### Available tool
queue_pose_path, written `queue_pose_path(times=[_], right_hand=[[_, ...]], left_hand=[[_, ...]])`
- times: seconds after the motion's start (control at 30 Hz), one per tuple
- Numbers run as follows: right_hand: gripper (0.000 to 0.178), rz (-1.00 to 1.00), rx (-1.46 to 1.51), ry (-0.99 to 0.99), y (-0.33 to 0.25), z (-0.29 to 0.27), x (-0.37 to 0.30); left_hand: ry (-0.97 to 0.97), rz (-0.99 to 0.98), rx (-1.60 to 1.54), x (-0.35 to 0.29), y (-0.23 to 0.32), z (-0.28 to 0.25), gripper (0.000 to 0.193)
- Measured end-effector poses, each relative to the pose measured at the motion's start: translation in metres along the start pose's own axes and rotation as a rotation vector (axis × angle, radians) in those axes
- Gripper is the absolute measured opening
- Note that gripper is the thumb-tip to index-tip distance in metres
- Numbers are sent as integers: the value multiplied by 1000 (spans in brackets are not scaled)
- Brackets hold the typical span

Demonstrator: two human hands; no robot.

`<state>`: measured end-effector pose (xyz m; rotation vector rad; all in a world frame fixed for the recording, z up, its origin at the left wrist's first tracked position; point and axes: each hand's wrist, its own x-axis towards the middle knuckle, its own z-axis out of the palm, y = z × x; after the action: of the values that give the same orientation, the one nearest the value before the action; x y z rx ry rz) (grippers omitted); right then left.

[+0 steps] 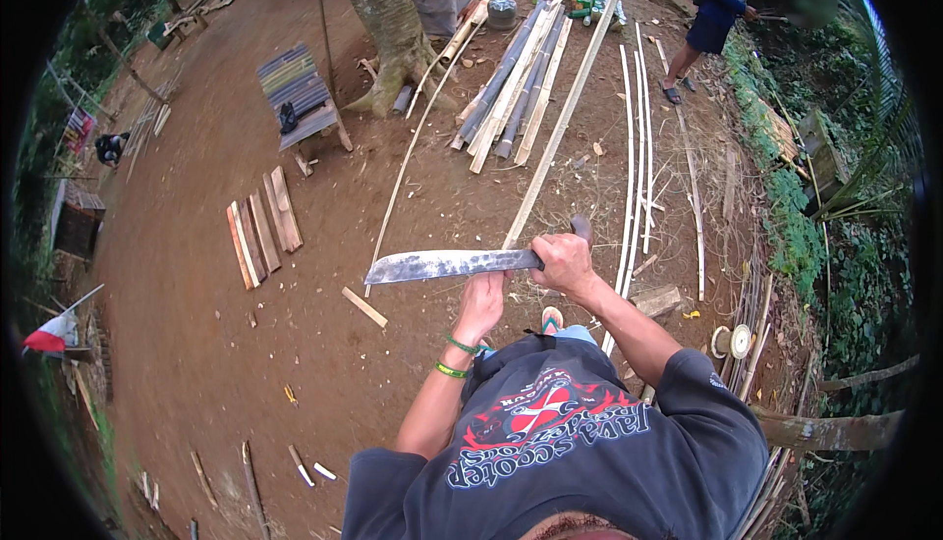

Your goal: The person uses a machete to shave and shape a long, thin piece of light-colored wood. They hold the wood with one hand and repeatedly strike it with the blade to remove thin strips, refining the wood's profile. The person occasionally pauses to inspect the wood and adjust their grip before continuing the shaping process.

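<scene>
My right hand (pixel 563 264) is wrapped round the dark handle of a machete (pixel 432 265). Its broad, worn blade points left and lies level in front of me. Just below the blade, my left hand (pixel 481 302) is closed at the near end of a long pale bamboo strip (pixel 568 113). The strip runs away from me toward the top of the view, and the blade crosses close to its end. Whether the edge touches the bamboo I cannot tell, and the blade hides part of my left fingers.
Split bamboo lengths (pixel 521 79) lie piled ahead near a tree trunk (pixel 388 20). Long thin strips (pixel 636 167) rest on the ground to the right. A bamboo chair (pixel 298 93) and short boards (pixel 265 226) are at left. Another person (pixel 722 0) stands far right.
</scene>
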<state>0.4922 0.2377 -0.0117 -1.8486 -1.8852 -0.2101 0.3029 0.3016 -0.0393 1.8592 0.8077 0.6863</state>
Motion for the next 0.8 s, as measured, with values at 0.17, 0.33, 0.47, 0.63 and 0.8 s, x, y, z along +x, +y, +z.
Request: queue_pose_path(times=[0.17,0.33,0.47,0.63,0.8], right_hand=[[23,-46,-103,71,16,-26,16],[25,-96,-177,145,31,-52,33],[18,319,-384,225,88,-100,52],[30,743,-193,429,196,-185,37],[24,295,-211,150,72,-96,19]], left_hand=[[18,125,35,14,18,0,32],[7,13,-153,28,48,3,38],[-71,-102,-148,14,55,-28,50],[-122,-304,-404,-6,37,-48,50],[-238,-403,-666,12,46,-48,48]])
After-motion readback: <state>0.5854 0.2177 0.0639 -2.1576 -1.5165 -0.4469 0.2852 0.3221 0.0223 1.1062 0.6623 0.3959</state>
